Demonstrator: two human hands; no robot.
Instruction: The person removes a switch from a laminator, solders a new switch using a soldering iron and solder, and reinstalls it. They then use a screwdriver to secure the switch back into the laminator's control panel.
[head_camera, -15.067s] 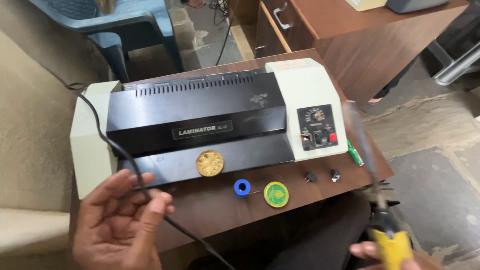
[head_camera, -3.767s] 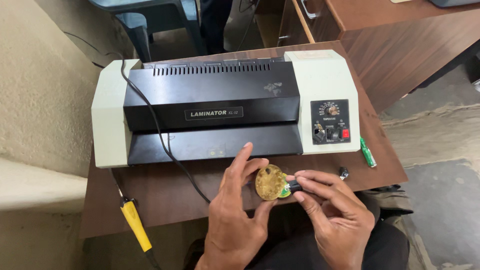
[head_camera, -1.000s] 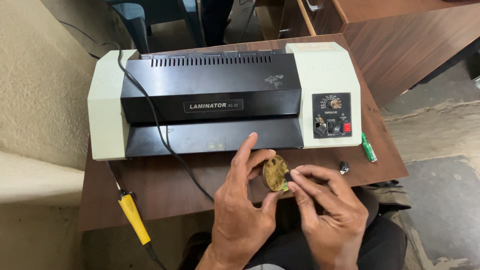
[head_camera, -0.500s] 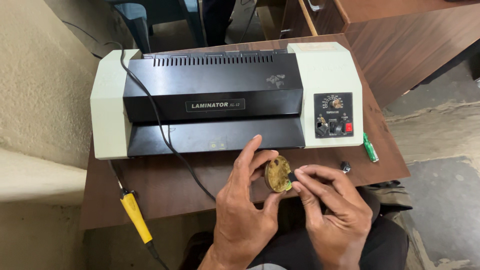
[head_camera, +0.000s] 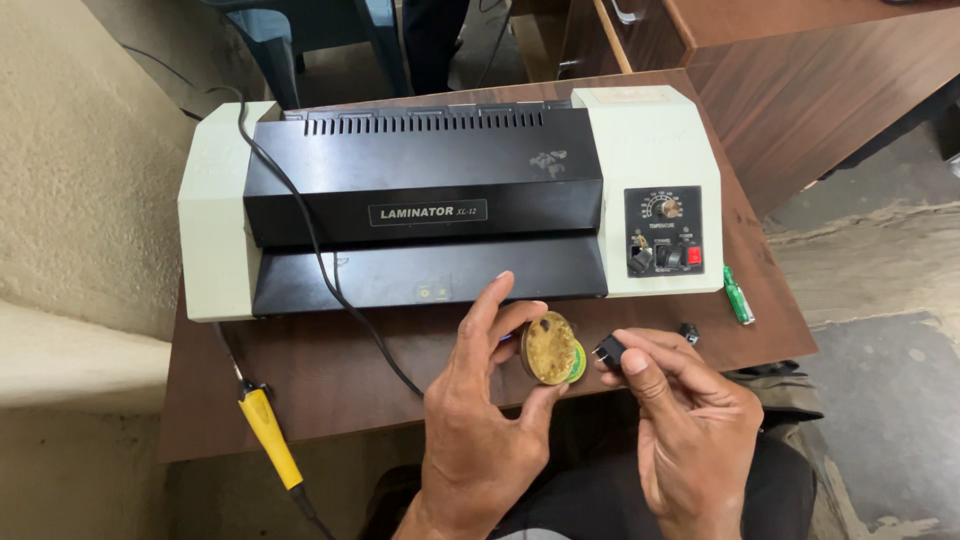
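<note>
My left hand (head_camera: 480, 420) holds a small round tin (head_camera: 552, 350) filled with yellowish-brown paste, tilted with its open face toward my right hand. My right hand (head_camera: 685, 420) pinches a small black component (head_camera: 608, 352) between thumb and fingertips, just right of the tin and apart from it. Both hands hover over the front edge of a brown wooden table (head_camera: 330, 380), in front of a black and cream laminating machine (head_camera: 440, 210).
A yellow-handled soldering iron (head_camera: 268, 438) lies at the table's front left, its black cable (head_camera: 320, 260) running over the machine. A green marker (head_camera: 738, 295) and a small black part (head_camera: 688, 332) lie at the right. A wooden desk (head_camera: 800, 60) stands behind, a chair at the back.
My right hand has drawn the black component slightly away from the tin's face. The left hand keeps the tin in about the same place.
</note>
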